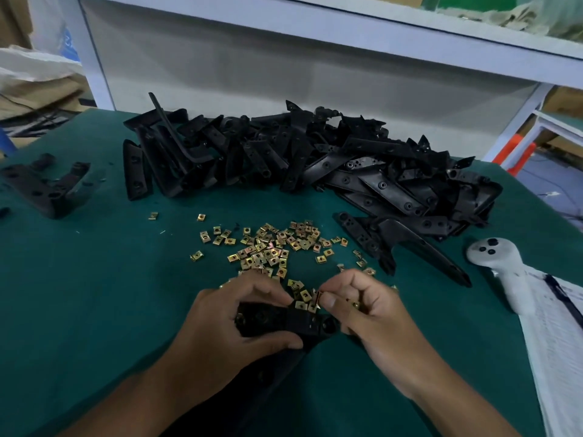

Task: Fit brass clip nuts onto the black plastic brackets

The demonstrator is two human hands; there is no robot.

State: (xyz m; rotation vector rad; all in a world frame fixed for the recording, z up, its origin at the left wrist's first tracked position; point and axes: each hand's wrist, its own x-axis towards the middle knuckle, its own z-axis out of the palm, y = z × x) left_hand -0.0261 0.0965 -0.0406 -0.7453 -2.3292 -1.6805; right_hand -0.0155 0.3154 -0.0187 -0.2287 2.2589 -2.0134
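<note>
Right now my left hand (243, 313) grips the black bracket (284, 323) at lower centre, its long axis running left-right; my right hand (362, 307) pinches a brass clip nut (318, 299) just above the bracket's right end; loose clip nuts (271, 247) lie beyond.

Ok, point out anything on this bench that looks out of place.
The white handheld controller lying at the right, beside the black brackets, seems unrelated to the job. The brass clip nuts lie loose across the green mat rather than in a container.
</note>
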